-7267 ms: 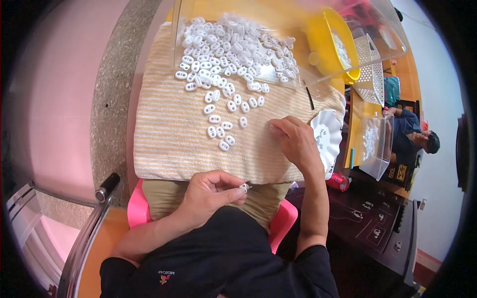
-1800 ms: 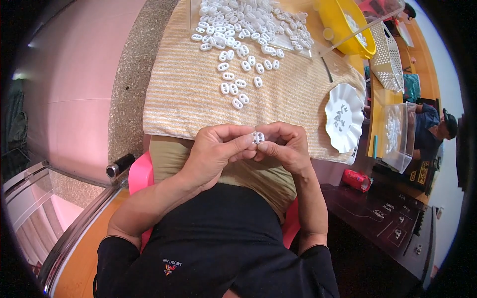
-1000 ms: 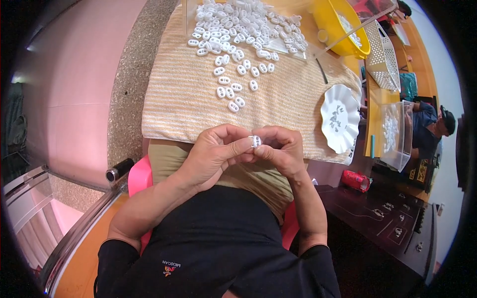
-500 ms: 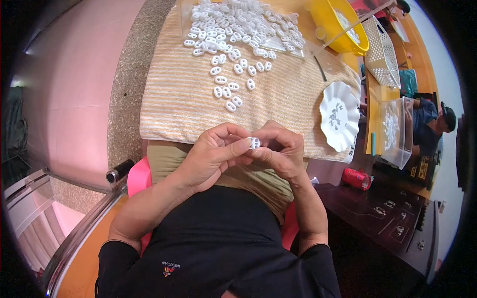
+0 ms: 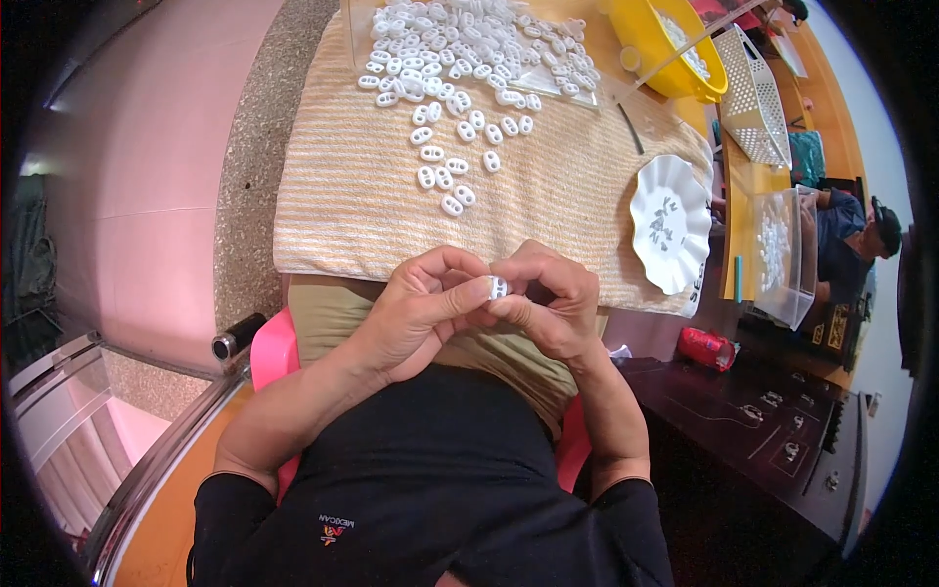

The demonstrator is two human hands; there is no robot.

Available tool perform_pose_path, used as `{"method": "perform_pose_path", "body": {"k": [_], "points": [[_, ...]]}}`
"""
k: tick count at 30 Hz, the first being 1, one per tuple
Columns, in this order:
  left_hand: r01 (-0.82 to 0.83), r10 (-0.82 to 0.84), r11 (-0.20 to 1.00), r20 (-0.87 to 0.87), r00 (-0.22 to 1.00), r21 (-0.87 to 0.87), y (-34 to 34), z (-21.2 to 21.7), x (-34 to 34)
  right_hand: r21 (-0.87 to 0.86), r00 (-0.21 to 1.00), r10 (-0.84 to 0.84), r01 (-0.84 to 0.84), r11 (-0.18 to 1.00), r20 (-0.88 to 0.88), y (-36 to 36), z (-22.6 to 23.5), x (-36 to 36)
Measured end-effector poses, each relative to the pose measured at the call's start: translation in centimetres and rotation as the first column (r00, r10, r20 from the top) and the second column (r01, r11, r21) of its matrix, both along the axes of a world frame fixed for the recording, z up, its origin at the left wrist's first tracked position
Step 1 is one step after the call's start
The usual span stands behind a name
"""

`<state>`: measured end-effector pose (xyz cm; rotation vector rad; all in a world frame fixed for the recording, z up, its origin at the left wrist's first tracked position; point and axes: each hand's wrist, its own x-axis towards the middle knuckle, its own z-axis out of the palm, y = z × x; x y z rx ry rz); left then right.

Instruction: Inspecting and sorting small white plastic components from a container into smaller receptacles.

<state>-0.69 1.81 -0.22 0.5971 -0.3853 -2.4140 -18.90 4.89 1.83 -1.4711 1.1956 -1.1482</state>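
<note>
Just off the near edge of the towel-covered table, above my lap, both hands meet around one small white oval plastic piece (image 5: 499,288) with dark holes. My left hand (image 5: 430,305) pinches it from the left between thumb and fingers. From the right, the thumb and forefinger of my right hand (image 5: 550,298) close on the same piece. Fingers cover most of it. Beyond my hands, several loose white two-hole pieces (image 5: 452,205) lie on the striped towel (image 5: 342,215), leading up to a large heap of them (image 5: 440,44) in a clear tray.
A white scalloped dish (image 5: 671,264) with small grey bits stands at the right. Behind it are a dark thin strip (image 5: 630,128), a yellow basin (image 5: 699,86) and a white perforated basket (image 5: 753,108). Another person (image 5: 861,235) sits at the far right beside a clear bin (image 5: 790,293).
Both hands keep their pinch on the white oval piece, with only a slight shift of the fingers. The view has tilted a little.
</note>
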Motion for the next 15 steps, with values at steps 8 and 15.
{"method": "perform_pose_path", "body": {"k": [8, 15], "points": [[-0.002, 0.003, 1.0, -0.019, 1.0, 0.012, -0.21, -0.32, -0.04, -0.041, 0.997, 0.016, -0.019, 0.999, -0.079, -0.34, 0.47, -0.12], [-0.005, 0.007, 1.0, 0.109, 0.994, -0.011, -0.64, 0.03, 0.12, -0.119, 0.992, -0.01, -0.004, 0.993, -0.124, -0.68, -0.25, -0.25]]}}
